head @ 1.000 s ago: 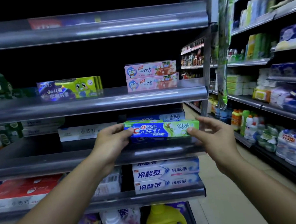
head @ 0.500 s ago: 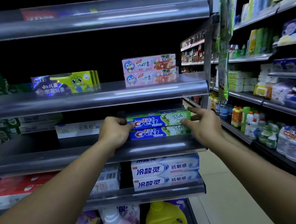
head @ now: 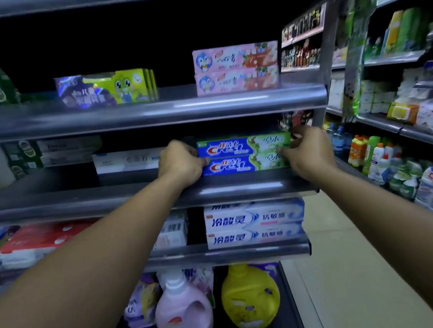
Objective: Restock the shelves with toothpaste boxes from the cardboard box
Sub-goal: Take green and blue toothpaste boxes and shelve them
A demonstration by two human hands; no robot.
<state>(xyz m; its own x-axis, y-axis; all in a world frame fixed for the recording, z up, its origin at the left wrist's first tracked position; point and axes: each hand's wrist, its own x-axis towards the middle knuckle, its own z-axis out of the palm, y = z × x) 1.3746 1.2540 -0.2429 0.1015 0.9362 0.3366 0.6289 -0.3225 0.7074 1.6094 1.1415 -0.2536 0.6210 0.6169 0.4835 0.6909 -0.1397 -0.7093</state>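
Lying lengthwise along the shelf (head: 133, 199), the top Crest box (head: 244, 145) was gripped at either end by curled fingers of the left hand (head: 180, 163) and right hand (head: 309, 152).

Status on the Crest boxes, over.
Both gripping: left hand, right hand on ends of top Crest box. Stacked on lower Crest box, middle shelf. Nearby left: white box.

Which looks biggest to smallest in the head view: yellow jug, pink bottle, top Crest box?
1. yellow jug and pink bottle: about alike, both nearer the camera, so unranked.
2. top Crest box: smallest.
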